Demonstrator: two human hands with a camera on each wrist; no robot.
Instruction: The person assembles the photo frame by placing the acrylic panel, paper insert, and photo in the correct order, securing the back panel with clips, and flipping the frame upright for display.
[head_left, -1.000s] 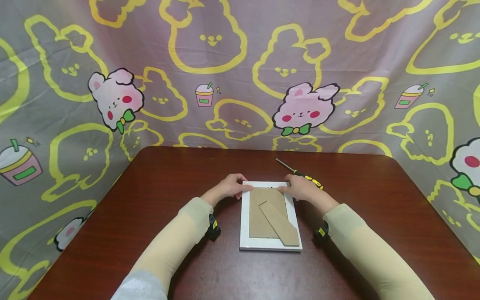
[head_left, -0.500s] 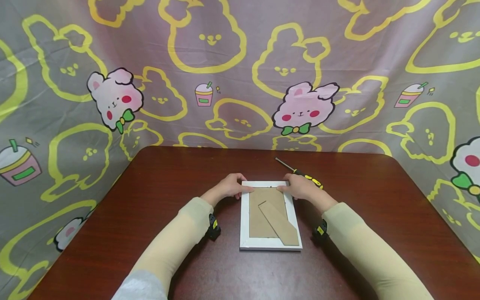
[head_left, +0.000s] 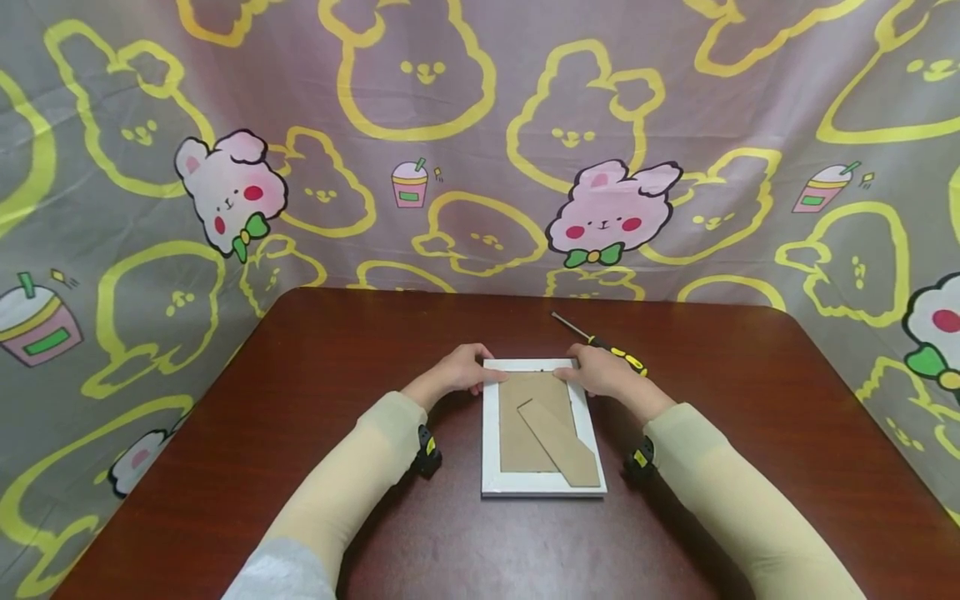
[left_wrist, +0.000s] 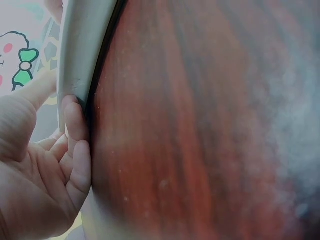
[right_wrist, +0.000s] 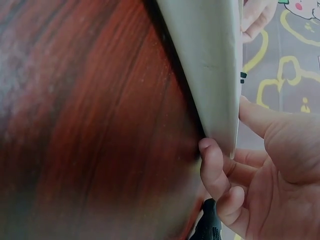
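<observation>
A white picture frame [head_left: 491, 433] lies face down on the table, its brown backing board [head_left: 517, 454] upward. Slanting across the board is a brown easel leg [head_left: 561, 446]. My left hand [head_left: 459, 372] grips the far left corner, thumb on the back face. At the far right corner my right hand [head_left: 602, 372] holds the frame in the same way. Both wrist views show the frame's side edge [left_wrist: 82, 50] between thumb and fingers, with fingertips curled against its outer side. The frame's front is hidden.
Just beyond my right hand a screwdriver [head_left: 628, 360] with a yellow and black handle lies on the dark red-brown table [head_left: 360, 333]. A patterned cloth [head_left: 480, 100] hangs behind the table and along both sides.
</observation>
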